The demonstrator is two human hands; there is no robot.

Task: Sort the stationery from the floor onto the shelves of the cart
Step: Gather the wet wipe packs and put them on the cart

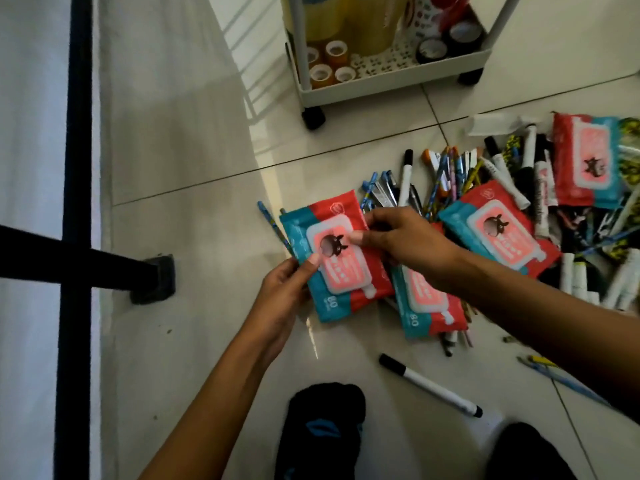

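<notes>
I've got a wipes pack (334, 258) off the floor between both hands, left hand (287, 296) pinching its near corner with the thumb on top, right hand (405, 244) curled over the far edge. The cart (381, 77) stands ahead with tape rolls (327, 62) on its bottom shelf. My call: keep the pack flat and gather the other packs (498, 233) before lifting.

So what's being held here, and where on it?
One wipes pack: left hand grips its lower-left edge, right hand pinches its upper-right edge near the lid.
</notes>
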